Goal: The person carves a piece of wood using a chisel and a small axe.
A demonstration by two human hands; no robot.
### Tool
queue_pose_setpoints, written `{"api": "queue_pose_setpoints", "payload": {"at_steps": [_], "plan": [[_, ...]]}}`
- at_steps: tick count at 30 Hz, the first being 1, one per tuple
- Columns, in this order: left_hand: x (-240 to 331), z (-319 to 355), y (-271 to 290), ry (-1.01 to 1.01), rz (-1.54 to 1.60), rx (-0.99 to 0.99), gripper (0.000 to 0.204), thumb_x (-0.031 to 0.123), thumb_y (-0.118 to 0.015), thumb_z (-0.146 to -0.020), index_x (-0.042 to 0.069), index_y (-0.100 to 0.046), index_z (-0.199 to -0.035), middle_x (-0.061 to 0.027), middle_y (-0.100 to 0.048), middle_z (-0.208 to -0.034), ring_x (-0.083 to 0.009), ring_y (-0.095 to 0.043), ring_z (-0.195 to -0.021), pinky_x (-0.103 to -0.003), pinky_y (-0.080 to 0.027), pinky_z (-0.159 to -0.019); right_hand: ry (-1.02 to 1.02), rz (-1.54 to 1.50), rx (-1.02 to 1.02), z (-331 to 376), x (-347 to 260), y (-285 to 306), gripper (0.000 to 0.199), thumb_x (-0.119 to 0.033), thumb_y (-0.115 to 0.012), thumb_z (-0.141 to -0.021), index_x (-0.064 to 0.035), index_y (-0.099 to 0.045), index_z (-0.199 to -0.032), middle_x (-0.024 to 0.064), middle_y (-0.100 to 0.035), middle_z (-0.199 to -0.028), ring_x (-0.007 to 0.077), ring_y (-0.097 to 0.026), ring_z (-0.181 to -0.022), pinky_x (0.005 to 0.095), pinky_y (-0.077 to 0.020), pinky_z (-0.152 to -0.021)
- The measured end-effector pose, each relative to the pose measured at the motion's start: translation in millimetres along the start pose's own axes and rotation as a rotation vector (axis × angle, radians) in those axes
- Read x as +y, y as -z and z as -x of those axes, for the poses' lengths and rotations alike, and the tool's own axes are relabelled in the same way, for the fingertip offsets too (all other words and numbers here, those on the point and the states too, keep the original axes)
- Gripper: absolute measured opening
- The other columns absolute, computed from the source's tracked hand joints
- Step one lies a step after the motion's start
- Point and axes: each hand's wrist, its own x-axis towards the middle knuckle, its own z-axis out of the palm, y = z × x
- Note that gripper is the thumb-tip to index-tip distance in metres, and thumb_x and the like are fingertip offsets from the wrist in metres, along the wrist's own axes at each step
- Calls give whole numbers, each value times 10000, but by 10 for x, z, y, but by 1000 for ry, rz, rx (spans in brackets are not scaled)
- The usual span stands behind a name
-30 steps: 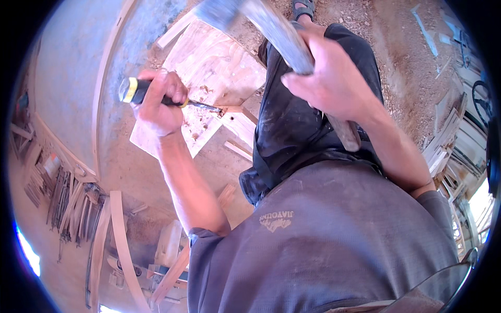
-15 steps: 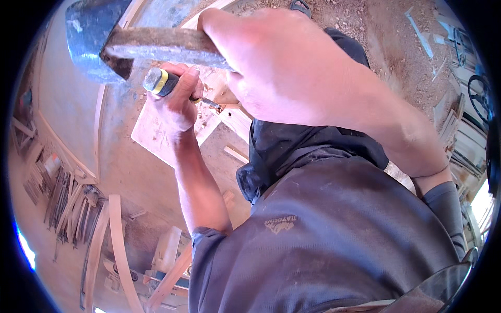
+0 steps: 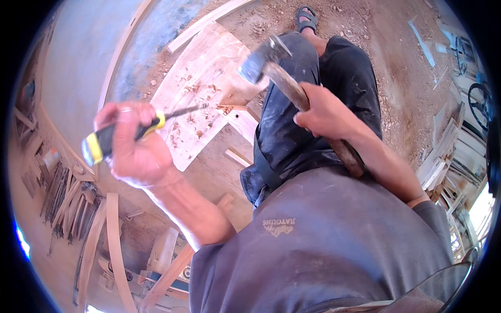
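My left hand (image 3: 133, 148) grips a chisel (image 3: 112, 136) with a black and yellow handle, lifted off the work with its thin blade pointing right. My right hand (image 3: 326, 112) holds a hammer (image 3: 292, 88) by its worn wooden handle; the grey metal head is raised over the board. Below both lies a pale wooden board (image 3: 201, 86) strewn with chips, and a smaller wood block (image 3: 242, 117) sits at its right edge. My dark trousers and grey shirt fill the lower right.
Sawdust and chips cover the dirt floor. A long curved timber (image 3: 117, 245) and a pile of metal rods (image 3: 62, 193) lie at the left. Wood strips (image 3: 443, 151) are stacked at the right. A sandalled foot (image 3: 307, 18) shows at the top.
The hammer swung down close past the camera onto the chisel, then came back up to the right. My left hand has now lifted the chisel off the board toward the left.
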Motion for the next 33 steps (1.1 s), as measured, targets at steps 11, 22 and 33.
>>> {"api": "queue_pose_setpoints", "payload": {"at_steps": [11, 22, 33], "plan": [[-531, 376, 185, -10, -67, 22, 158, -59, -663, -878, 84, -645, -942, -55, -544, -922, -200, -554, -840, -371, -527, -671, -120, -28, -83, -124, 122, 2, 297, -31, -668, -800, 33, -549, -1066, 62, -576, -721, 140, -580, -526, 311, -476, -478], [-536, 493, 279, -66, 15, 101, 104, 11, -619, -918, 88, -599, -852, -86, -560, -847, -213, -559, -701, -333, -477, -585, -96, 40, -54, -50, 73, -77, 311, -49, -657, -795, 33, -544, -1073, 64, -569, -723, 138, -578, -526, 314, -471, -487], [-555, 550, 230, -148, -30, 5, 150, -74, -641, -861, 53, -566, -891, -137, -593, -840, -202, -563, -649, -337, -483, -568, 70, 188, 90, 264, -58, -109, 417, -68, -690, -817, 52, -554, -1192, 80, -610, -813, 128, -592, -637, 305, -498, -595]]}}
